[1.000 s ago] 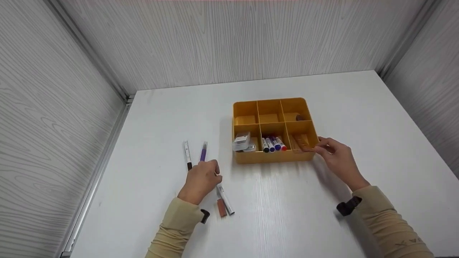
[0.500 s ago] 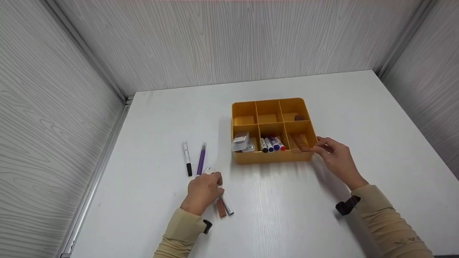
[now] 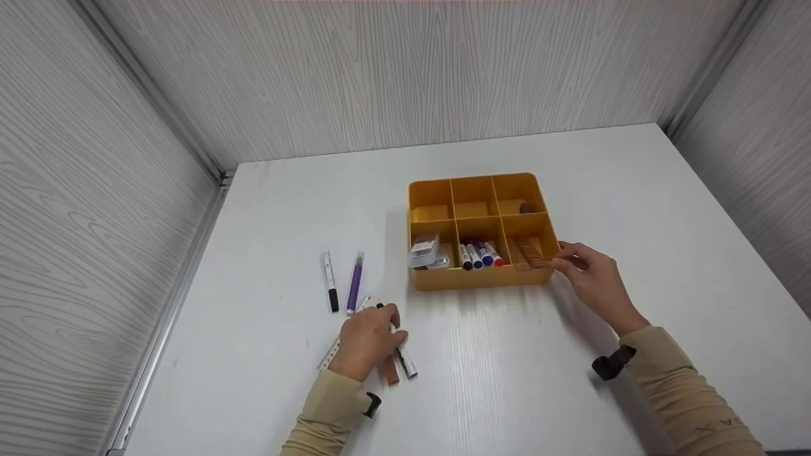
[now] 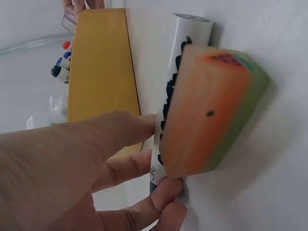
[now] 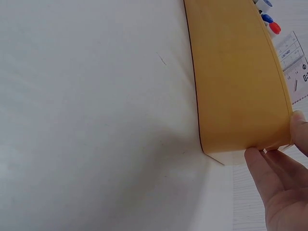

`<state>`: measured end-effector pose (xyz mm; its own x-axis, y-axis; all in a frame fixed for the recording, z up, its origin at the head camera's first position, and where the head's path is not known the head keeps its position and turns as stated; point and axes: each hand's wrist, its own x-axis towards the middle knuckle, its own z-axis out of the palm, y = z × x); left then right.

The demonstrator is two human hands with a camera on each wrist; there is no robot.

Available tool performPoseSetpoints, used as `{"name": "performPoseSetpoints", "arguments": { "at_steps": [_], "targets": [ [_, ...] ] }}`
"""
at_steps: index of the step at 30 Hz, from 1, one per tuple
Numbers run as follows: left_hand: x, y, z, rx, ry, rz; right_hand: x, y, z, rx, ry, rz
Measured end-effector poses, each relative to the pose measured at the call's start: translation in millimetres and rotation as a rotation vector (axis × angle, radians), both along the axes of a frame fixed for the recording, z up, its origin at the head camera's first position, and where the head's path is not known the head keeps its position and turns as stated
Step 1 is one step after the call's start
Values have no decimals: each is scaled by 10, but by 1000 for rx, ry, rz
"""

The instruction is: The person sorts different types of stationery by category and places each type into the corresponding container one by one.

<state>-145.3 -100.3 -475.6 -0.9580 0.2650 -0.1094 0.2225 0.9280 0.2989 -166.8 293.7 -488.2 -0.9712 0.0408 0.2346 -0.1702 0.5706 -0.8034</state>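
Note:
My left hand (image 3: pixel 367 342) reaches down at the table's middle left, its thumb and fingers pinching a white marker (image 4: pixel 180 53) with black markings. Against that marker lies an orange and green block (image 4: pixel 207 115), perhaps an eraser. Beneath the hand a pale ruler (image 3: pixel 327 358) is partly covered. Just beyond lie a purple marker (image 3: pixel 355 285) and a white marker with a black cap (image 3: pixel 330 282). My right hand (image 3: pixel 592 278) grips the front right corner of a yellow compartment box (image 3: pixel 481 278), thumb at the rim and fingers at the side wall.
Inside the box, several markers (image 3: pixel 481 254) fill the front middle compartment. Clear plastic cases (image 3: pixel 426 250) occupy the front left one, and a transparent ruler (image 5: pixel 293 62) the front right. A small dark object (image 3: pixel 526 208) sits at back right. Grey panels (image 3: pixel 431 76) enclose the table.
My left hand has moved right and toward me, off the purple and black-capped markers, uncovering part of the ruler. The white marker has shifted slightly. My right hand stays at the box corner.

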Motion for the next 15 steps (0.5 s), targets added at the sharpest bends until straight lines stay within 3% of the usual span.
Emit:
{"name": "performPoseSetpoints", "arguments": {
  "at_steps": [10, 15],
  "targets": [
    [-22, -14, -45, 62, -33, 31, 14, -4, -4, -10, -30, 1],
    [-64, -21, -3, 180, -81, 81, 17, -7, 3, 7, -22, -3]
  ]
}}
